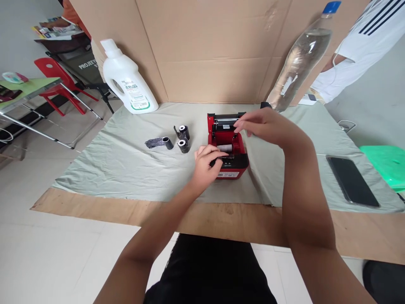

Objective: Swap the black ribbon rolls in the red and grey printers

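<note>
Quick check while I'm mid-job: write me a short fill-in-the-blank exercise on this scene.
1. The left hand touches the black-and-____ device.
2. The small dark rolls left of the device number ____.
3. The cap of the clear bottle is ____.
4. In the picture, the phone lies to the device's ____.

Missing words: red; three; blue; right.

There are three black rolls, two bottles, one printer.
</note>
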The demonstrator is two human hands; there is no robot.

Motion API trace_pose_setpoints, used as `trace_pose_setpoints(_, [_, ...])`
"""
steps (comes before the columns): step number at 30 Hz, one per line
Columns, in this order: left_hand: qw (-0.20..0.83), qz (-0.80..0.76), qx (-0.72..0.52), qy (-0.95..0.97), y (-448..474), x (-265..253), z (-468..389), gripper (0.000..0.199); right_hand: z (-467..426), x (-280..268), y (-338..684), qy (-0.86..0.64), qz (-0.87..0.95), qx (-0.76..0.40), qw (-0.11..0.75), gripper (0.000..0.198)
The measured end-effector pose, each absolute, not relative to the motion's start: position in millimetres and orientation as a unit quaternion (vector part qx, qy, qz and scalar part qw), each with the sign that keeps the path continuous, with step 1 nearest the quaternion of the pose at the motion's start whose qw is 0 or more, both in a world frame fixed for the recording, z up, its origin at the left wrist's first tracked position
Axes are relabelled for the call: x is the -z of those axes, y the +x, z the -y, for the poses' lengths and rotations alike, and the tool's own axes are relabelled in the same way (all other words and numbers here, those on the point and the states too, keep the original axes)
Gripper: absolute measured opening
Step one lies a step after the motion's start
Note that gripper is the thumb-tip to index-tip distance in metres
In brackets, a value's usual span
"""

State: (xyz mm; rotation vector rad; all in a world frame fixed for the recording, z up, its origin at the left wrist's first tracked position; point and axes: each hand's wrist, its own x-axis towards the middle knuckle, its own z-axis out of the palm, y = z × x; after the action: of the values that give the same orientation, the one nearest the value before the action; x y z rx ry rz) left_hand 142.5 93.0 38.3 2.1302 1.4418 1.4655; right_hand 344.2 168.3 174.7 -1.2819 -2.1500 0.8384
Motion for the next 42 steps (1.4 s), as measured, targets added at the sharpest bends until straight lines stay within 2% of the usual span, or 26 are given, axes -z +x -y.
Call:
trace_pose_setpoints(4, [-0.004, -0.443, -0.511, 0.737, 142, -37, -89, 0.027, -173, -175, 350, -0.47, 0.719, -0.281, 0.427, 0.02])
trace_pose_setpoints(7, [-0.052, -0.418, -0.513, 0.748, 143, -36, -85, 0.028, -185, -163, 346, -0.476, 0.707, -0.254, 0.458, 0.02])
trace_pose_setpoints(11, [-0.073, -0.397, -0.523, 0.751, 144, -35, -84, 0.027, -197, -148, 336, -0.489, 0.73, -0.26, 0.4, 0.019])
trace_pose_setpoints(16, [-0.087, -0.39, -0.502, 0.767, 137, -33, -87, 0.026, -193, -147, 333, -0.479, 0.752, -0.264, 0.367, 0.015])
trace_pose_setpoints(22, [-0.061, -0.398, -0.49, 0.773, 137, -28, -89, 0.024, -182, -156, 340, -0.456, 0.801, -0.308, 0.236, 0.013])
trace_pose_setpoints(28, [-0.03, -0.408, -0.477, 0.778, 141, -33, -91, 0.024, -185, -151, 338, -0.464, 0.796, -0.293, 0.256, 0.02])
trace_pose_setpoints(33, [-0.057, -0.372, -0.518, 0.768, 136, -37, -91, 0.024, -182, -156, 338, -0.468, 0.799, -0.299, 0.233, 0.02])
trace_pose_setpoints(38, [-0.076, -0.376, -0.527, 0.759, 133, -39, -90, 0.021, -183, -161, 349, -0.436, 0.836, -0.315, 0.114, 0.015])
trace_pose_setpoints(40, [-0.049, -0.392, -0.539, 0.744, 134, -37, -92, 0.019, -185, -160, 352, -0.421, 0.845, -0.321, 0.071, 0.015])
trace_pose_setpoints(42, [-0.003, -0.414, -0.56, 0.717, 134, -35, -95, 0.029, -187, -156, 353, -0.413, 0.858, -0.299, 0.059, 0.022])
